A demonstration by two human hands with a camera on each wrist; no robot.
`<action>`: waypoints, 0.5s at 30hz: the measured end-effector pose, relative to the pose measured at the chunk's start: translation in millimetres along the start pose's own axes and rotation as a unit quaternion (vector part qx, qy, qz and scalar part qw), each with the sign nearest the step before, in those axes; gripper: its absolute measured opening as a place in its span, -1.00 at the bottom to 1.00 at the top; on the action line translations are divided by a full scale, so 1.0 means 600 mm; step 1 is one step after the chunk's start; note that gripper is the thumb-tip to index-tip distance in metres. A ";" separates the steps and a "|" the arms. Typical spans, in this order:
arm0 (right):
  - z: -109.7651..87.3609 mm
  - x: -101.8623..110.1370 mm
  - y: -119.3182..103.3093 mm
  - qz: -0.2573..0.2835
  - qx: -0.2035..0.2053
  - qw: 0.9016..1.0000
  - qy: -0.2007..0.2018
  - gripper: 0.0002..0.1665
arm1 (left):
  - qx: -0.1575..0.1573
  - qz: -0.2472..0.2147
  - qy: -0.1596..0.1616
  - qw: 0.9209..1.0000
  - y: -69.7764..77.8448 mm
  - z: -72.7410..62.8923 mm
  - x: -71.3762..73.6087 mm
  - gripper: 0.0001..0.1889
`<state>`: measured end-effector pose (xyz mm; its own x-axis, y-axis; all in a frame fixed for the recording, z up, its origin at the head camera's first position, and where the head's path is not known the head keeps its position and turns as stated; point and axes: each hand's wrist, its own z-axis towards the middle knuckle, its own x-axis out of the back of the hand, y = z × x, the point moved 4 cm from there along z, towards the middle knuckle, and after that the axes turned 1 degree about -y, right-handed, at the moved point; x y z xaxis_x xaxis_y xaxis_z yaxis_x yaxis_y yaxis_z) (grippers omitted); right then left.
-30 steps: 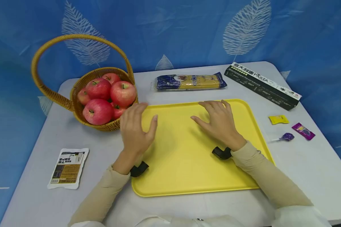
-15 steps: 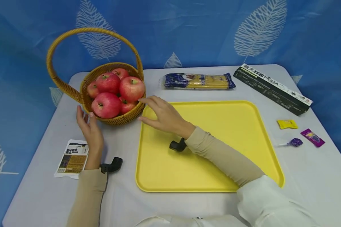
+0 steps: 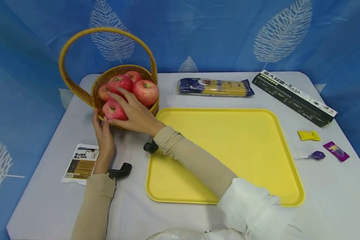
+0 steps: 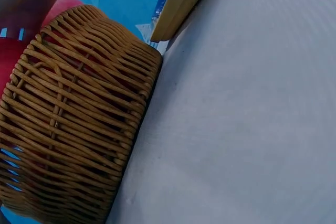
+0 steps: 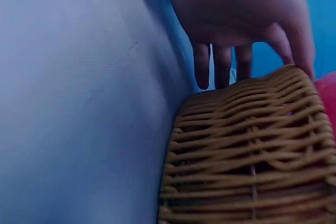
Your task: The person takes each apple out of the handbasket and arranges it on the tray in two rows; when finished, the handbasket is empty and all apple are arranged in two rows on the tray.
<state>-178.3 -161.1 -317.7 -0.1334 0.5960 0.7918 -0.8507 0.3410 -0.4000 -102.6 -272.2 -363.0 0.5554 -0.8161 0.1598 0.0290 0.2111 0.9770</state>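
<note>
A woven wicker basket (image 3: pixel 155 106) with a tall handle stands at the back left, holding several red apples. My right hand (image 3: pixel 137 115) reaches across into it, fingers and thumb spread round the front apple (image 3: pixel 113 109). At the basket's front left, my left hand (image 3: pixel 104 136) holds the rim, its thumb close to the front apple. From the right wrist, that left hand (image 5: pixel 239 9) shows above the weave, several fingers hanging along the basket's outer side. The left wrist view is filled by the basket wall (image 4: pixel 79 119); part of a hand is blurred at its upper corner.
Right of the basket lies a yellow tray (image 3: pixel 210 156). Behind it are a spaghetti packet (image 3: pixel 216 87) and a black pasta box (image 3: pixel 294 98). A yellow candy (image 3: pixel 308 135), a lollipop (image 3: pixel 317 155) and a purple packet (image 3: pixel 336 151) lie right. A pouch (image 3: pixel 80 164) lies beside the left wrist.
Both hands have moved left from over the tray to the basket. The left hand has taken hold of its rim, and the right hand has closed round the front apple. The head view has shifted.
</note>
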 end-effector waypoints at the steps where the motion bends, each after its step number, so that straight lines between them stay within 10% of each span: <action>1: 0.003 -0.003 0.000 -0.004 -0.004 1.000 0.000 -0.07 | 0.000 0.002 -0.001 1.000 0.000 0.001 -0.001 -0.43; 9: 0.002 0.007 -0.004 -0.032 0.017 0.999 0.028 -0.29 | -0.003 0.018 -0.012 1.000 -0.001 0.006 -0.002 -0.44; 15: -0.046 0.052 -0.007 0.051 0.029 0.995 0.076 -0.37 | -0.004 -0.005 -0.007 1.000 -0.005 0.003 0.000 -0.46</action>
<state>-165.1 -124.0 -304.3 -0.1466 0.7302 0.6673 -0.8647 0.2330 -0.4449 -104.4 -273.7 -365.4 0.5432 -0.8258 0.1514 0.0408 0.2060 0.9777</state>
